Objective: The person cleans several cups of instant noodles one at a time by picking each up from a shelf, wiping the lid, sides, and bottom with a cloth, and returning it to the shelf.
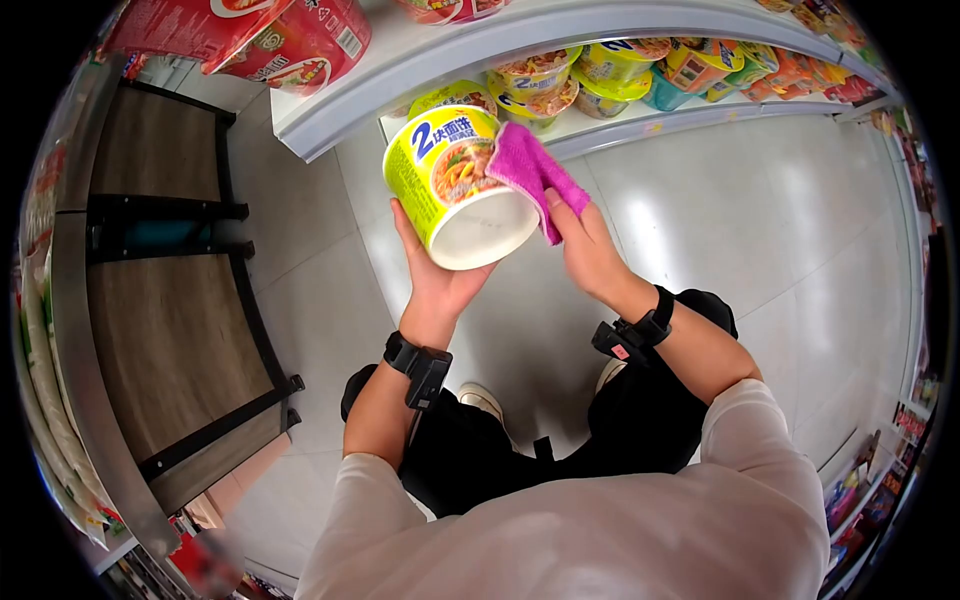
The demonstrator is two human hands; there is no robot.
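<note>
My left hand (440, 285) grips a yellow-green instant noodle cup (420, 185) from below and behind, its fingers mostly hidden by the cup. The cup is tilted, so its white base faces me and its printed side with a large "2" shows. In my right hand (588, 250) is a magenta cloth (530, 170), pinched at its lower end. The cloth's upper part lies against the right side of the cup, over the edge of its noodle picture. Just behind, more noodle cups (535, 90) stand on the lower shelf.
A white shelf edge (400, 85) runs across the top, with red noodle packages (300, 50) on its upper level. To the left stands a dark-framed unit with brown panels (165, 340). Grey floor tiles (730, 220) lie below, and stocked shelving (900, 430) lines the right.
</note>
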